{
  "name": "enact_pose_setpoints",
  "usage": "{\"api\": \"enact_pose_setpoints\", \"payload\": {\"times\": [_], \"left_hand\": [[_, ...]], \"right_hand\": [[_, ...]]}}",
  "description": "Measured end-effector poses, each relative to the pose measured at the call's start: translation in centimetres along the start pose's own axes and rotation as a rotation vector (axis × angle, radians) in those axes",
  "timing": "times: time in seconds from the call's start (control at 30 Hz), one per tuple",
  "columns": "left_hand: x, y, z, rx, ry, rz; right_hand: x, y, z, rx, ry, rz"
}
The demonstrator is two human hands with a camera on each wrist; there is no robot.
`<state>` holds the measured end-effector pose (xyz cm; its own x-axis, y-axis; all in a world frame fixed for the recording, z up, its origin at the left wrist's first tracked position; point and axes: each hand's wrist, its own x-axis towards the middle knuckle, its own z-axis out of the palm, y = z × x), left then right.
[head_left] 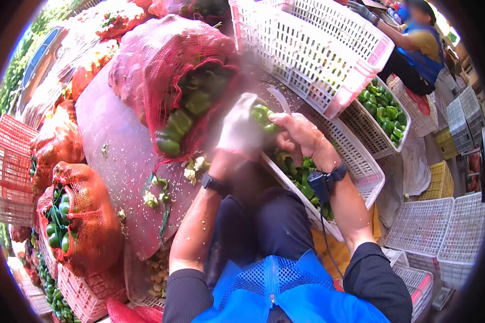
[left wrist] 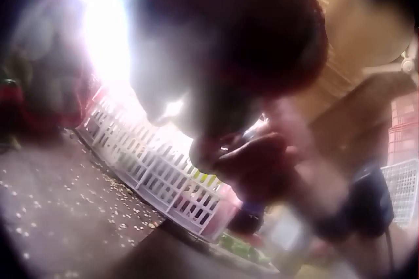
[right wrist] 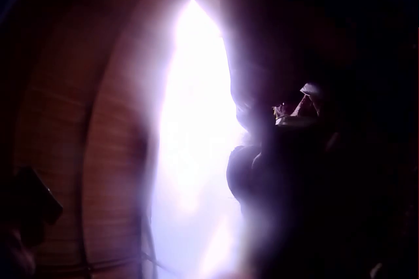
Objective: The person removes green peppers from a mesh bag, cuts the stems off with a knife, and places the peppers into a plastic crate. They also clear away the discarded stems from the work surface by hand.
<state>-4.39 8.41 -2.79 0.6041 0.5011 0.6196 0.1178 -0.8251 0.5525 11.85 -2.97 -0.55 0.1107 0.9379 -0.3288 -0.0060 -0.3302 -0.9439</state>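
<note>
In the head view my left hand point(head_left: 238, 129), in a white glove, grips a green bell pepper point(head_left: 262, 117). My bare right hand point(head_left: 307, 138) is close against the pepper's other side and holds a knife point(head_left: 279, 101), its pale blade pointing up and away from me. The knife's handle is hidden in the fingers. Below both hands stands a white crate point(head_left: 361, 185) with green peppers point(head_left: 305, 188) in it. Left of my hands, a red mesh sack point(head_left: 145, 70) lies with its mouth open and large peppers point(head_left: 179, 123) showing. Both wrist views are dark and blurred.
Seed-strewn boards point(head_left: 105, 156) hold pepper scraps point(head_left: 190, 173). An orange mesh sack point(head_left: 94, 220) sits at the left. White crates point(head_left: 307, 48) are stacked ahead, beside another crate of peppers point(head_left: 382, 110). A person in a blue vest point(head_left: 423, 59) is at the far right.
</note>
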Motion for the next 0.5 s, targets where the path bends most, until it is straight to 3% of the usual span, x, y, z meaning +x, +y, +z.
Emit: {"api": "enact_pose_setpoints", "payload": {"times": [0.07,0.1,0.13,0.17,0.2,0.33,0.47,0.5], "left_hand": [[-0.5,0.5,0.4,-0.029,-0.002,-0.073],[-0.9,0.2,0.7,0.004,0.024,-0.134],[-1.2,-0.1,0.9,0.036,0.05,-0.198],[-0.9,-0.8,0.0,0.369,-0.155,0.024],[-1.3,-0.5,0.0,0.332,-0.148,-0.005],[-1.6,1.3,0.5,0.02,-0.093,-0.217],[-1.7,2.8,1.3,-0.222,-0.065,-0.34],[-1.8,3.0,1.4,-0.282,-0.049,-0.371]], "right_hand": [[-0.5,0.9,0.6,-0.011,0.118,0.094],[-0.5,1.9,1.2,0.052,0.201,-0.06],[-1.3,2.2,1.7,0.053,0.202,-0.067],[-2.2,2.4,2.2,0.04,0.319,-0.176],[-3.0,2.6,2.6,0.027,0.436,-0.287],[-5.8,2.7,3.9,-0.213,0.386,-0.374],[-5.2,2.8,3.8,-0.354,0.428,-0.465],[-4.6,3.7,3.7,-0.408,0.486,-0.567]]}}
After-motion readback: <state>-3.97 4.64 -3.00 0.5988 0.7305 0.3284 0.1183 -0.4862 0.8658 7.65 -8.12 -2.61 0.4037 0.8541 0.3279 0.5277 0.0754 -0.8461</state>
